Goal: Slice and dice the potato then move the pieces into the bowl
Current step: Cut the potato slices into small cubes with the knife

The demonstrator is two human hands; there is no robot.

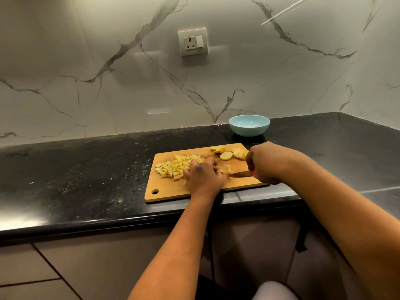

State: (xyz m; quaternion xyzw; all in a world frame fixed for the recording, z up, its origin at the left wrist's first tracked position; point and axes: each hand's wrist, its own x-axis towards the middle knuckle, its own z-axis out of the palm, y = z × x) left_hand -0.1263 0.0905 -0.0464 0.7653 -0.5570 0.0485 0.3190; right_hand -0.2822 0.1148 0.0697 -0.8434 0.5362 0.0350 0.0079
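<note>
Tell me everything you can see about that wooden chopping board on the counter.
The rectangular light-brown wooden chopping board has rounded corners and a hanging hole in its near-left corner. It lies flat at the front edge of the black speckled stone counter, in front of the pale blue bowl. It carries a heap of diced yellow potato on its left and round potato slices at the back. The left hand rests on it; the right hand holds a knife blade over it.

wall socket on marbled backsplash | black countertop | cabinet fronts below
</note>
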